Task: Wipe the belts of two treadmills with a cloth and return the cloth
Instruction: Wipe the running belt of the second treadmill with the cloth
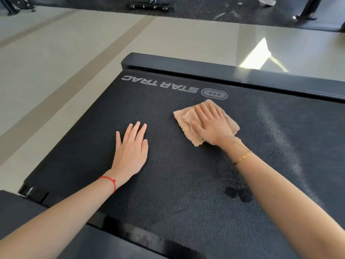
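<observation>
Belt (186,165) showing black, speckled grain, grey STAR TRAC lettering (159,84), a darker patch (239,195). Cloth (188,118) looking peach-tan. Red string (110,181) circling left wrist, gold bracelet (242,156) on right. Floor (56,62) showing beige with a darker tan stripe. Side rail (224,71) black.

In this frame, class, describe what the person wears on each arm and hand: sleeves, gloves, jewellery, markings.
Both forearms are bare: no sleeves show, and neither hand wears a glove. The left hand has a thin red string bracelet at the wrist. The right hand has a thin gold chain bracelet at the wrist. No rings, watch or other markings are visible.
</observation>
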